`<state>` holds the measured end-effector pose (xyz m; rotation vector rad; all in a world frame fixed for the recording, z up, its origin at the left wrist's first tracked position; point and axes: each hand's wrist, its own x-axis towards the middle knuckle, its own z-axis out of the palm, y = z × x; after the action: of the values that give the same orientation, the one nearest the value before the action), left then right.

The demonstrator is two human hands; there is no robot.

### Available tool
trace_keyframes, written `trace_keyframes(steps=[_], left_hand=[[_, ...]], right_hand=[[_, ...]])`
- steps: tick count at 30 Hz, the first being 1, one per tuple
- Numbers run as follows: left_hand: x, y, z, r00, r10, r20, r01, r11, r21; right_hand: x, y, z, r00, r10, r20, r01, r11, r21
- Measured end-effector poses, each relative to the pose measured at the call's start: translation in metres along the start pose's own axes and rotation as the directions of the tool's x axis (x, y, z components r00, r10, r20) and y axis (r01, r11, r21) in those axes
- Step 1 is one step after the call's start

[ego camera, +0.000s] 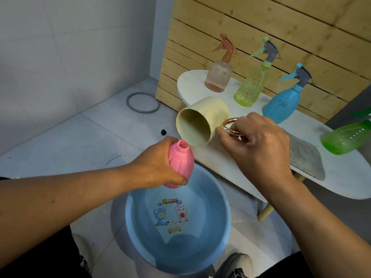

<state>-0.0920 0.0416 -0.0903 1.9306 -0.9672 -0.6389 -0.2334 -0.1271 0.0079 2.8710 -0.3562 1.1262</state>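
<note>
Head view: a cream cup (202, 121) is tipped at a pink bottle (179, 162), above a blue basin (218, 227).
The left hand (158, 163) grips the tilted bottle around its body. The right hand (259, 145) pinches the cup's golden ring handle (230, 127), and the cup's rim is just beside the open neck.

We register soft, even indoor light of medium brightness: a faint shadow lies on the floor tiles (80, 137) left of the blue basin (216, 227), and small glints sit on the metal ring handle (228, 131). Wide-angle distortion bows the wooden slats (261, 27), and we find the green bottle (347, 137) at the right edge smeared.
</note>
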Motion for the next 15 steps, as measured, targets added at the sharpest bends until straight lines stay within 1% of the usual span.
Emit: trace_keyframes(steps=[7,15], left_hand=[[-0.0009,0.0013,-0.0001,1.0,-0.004,-0.003,0.004,1.0,-0.002],[-0.0015,0.0037,-0.0005,1.0,-0.003,-0.001,0.003,1.0,0.002]], right_hand=[[0.0004,-0.0011,-0.0001,1.0,-0.02,-0.021,0.019,1.0,-0.019],[-0.0002,-0.0026,-0.0003,0.996,-0.081,-0.047,0.079,0.996,-0.048]])
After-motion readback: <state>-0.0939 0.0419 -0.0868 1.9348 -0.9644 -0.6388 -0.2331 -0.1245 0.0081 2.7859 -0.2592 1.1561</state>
